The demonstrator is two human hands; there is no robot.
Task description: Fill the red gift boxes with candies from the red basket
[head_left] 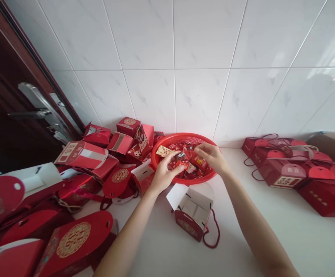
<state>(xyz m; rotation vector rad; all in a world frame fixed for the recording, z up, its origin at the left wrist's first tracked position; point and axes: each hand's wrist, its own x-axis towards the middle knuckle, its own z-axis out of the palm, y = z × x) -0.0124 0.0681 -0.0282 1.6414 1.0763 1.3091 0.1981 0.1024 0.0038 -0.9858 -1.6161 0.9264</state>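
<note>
A round red plastic basket (188,181) stands against the wall, filled with small wrapped candies (191,169). My left hand (169,169) is over its left side, thumb and fingers curled around a red-wrapped piece (181,166). Over the right side of the basket, my right hand (210,155) has its thumb and fingertips pinched together; what is between them is too small to name. In front of the basket sits an open red box (189,223) with a white inside, its flaps spread and a dark red cord at its right. No candy shows in it.
Many red gift boxes (75,238) lie piled at the left, some open. More red boxes with cord handles (283,173) are grouped at the right, beside a brown carton (326,148). A tiled wall (202,96) rises behind; a dark door with a handle (37,111) is at the left.
</note>
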